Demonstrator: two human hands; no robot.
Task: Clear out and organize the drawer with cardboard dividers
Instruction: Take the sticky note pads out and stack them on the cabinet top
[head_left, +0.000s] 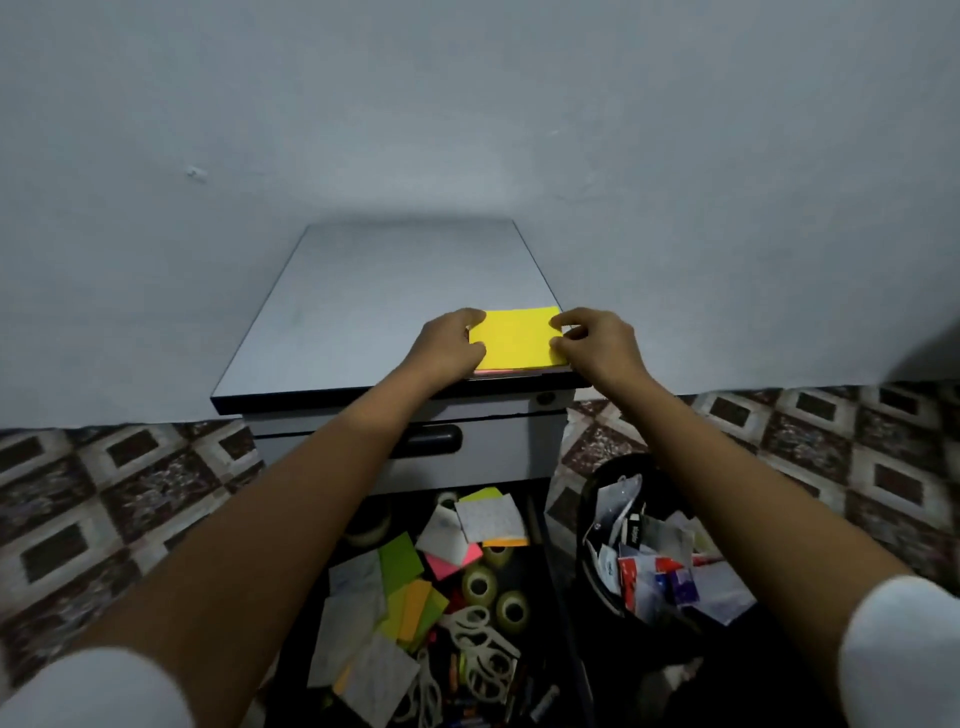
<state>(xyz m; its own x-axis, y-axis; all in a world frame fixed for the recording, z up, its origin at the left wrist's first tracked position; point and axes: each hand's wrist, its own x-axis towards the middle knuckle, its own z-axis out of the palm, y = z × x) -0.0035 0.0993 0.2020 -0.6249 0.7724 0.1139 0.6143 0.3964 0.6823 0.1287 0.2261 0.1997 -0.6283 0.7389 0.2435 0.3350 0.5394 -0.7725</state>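
A stack of sticky notes (517, 338) with a yellow sheet on top lies at the front right corner of the grey cabinet top (363, 312). My left hand (449, 340) grips its left edge with curled fingers. My right hand (597, 340) pinches its right edge. Below, the open drawer (566, 597) holds scattered coloured notes (410, 587), white paper slips (353, 597), tape rolls (480, 584), white tape dispensers (483, 649) and small pens.
A black waste bin (613, 483) full of crumpled paper and wrappers stands right of the drawer on the patterned tile floor (104, 493). A shut upper drawer with a dark handle (441, 439) sits under the cabinet top. A plain wall is behind.
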